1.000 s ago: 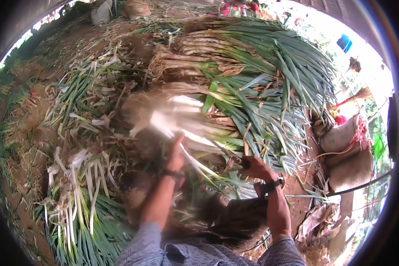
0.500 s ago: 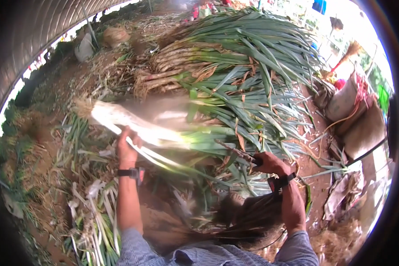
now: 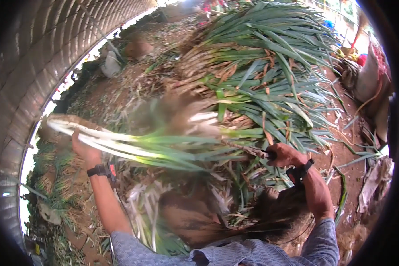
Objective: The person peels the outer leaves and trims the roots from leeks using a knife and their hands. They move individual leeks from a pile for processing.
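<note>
Stretched out at the left, my left hand is closed around a bunch of long green onions near their white root ends. Their green leaves trail rightward, blurred by motion. My right hand grips the dark handle of a thin, rough brown stick-like tool; its exact kind is unclear. The tool points left, close to the trailing leaves. Beyond both hands lies a big heap of green onions, roots toward the left and leaves toward the right. Dry brown leaves are mixed in.
Loose white-stemmed onions lie near me, left of a brown cloth by my lap. More onions cover the ground at left, beneath a ribbed curved wall. Sacks stand at far right; a pale crumpled sheet lies nearer.
My left hand has moved left with the green onions, away from the heap. My right hand keeps its hold on the tool. The whole view has shifted left.
</note>
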{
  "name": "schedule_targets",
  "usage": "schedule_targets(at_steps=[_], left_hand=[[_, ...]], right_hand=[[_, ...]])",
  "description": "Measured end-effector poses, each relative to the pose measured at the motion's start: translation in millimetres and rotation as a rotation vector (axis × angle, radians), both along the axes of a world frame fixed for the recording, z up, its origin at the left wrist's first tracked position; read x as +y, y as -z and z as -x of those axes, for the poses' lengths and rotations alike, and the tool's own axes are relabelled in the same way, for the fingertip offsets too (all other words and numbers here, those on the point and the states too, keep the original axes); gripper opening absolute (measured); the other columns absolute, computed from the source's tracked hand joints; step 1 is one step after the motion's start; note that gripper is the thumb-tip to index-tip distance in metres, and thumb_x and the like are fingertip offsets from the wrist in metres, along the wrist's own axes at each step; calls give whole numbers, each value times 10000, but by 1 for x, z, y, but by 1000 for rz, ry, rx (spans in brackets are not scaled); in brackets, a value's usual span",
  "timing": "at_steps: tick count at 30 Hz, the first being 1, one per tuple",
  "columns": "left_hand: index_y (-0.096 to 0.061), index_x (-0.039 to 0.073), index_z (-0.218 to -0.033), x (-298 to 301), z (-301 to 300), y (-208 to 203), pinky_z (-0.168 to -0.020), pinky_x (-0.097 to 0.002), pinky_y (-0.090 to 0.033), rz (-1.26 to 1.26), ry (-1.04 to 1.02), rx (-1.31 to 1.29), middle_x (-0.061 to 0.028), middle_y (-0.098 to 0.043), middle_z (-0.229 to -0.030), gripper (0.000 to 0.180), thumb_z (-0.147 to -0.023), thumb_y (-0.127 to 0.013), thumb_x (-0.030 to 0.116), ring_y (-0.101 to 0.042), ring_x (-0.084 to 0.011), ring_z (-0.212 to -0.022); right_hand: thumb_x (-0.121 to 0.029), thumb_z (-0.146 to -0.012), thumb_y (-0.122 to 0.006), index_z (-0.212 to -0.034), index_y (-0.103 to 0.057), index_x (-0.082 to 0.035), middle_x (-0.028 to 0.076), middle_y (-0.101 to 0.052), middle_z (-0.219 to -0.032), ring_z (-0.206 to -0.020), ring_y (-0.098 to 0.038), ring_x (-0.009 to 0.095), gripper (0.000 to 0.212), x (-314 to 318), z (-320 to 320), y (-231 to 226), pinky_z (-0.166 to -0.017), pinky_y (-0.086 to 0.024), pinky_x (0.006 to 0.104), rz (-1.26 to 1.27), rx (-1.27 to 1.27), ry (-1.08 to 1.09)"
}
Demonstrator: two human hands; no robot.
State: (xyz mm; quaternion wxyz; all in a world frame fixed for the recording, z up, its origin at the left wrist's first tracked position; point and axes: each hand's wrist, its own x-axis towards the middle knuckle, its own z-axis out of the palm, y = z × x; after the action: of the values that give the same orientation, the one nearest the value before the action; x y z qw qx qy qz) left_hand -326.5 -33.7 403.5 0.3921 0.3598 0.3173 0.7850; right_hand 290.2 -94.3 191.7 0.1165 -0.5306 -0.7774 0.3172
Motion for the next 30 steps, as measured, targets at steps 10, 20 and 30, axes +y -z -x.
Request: schedule_targets(at_steps=[10, 20, 30], left_hand=[[-615, 19, -1030, -1, -76, 17, -439, -356, -412, -179, 493, -16, -58, -551, -741, 326, -851, -572, 289, -501, -168, -556], [-608, 30, -1171, 11, -198, 94, -375, -304, -346, 27, 636, -82, -27, -448, -576, 629, -985, -422, 602, -393, -131, -426], [-652, 80, -1006, 10, -246, 140, -403, -317, -364, 398, 449, -247, -53, -472, -553, 729, -910, -432, 768, -413, -173, -423]], right_hand=[[-139, -816, -738, -996, -678, -40, 166, -704, -826, -736, -695, 307, 214, -10, 81, -28, -678, -550, 399, -307, 375, -134], [-188, -745, -739, -1134, -626, -70, 176, -690, -955, -882, -678, 386, 421, -7, 126, -37, -764, -570, 460, -642, 393, -17], [-194, -789, -741, -1165, -655, -119, 156, -714, -954, -837, -687, 359, 393, 3, 104, -31, -733, -562, 428, -486, 332, 24]])
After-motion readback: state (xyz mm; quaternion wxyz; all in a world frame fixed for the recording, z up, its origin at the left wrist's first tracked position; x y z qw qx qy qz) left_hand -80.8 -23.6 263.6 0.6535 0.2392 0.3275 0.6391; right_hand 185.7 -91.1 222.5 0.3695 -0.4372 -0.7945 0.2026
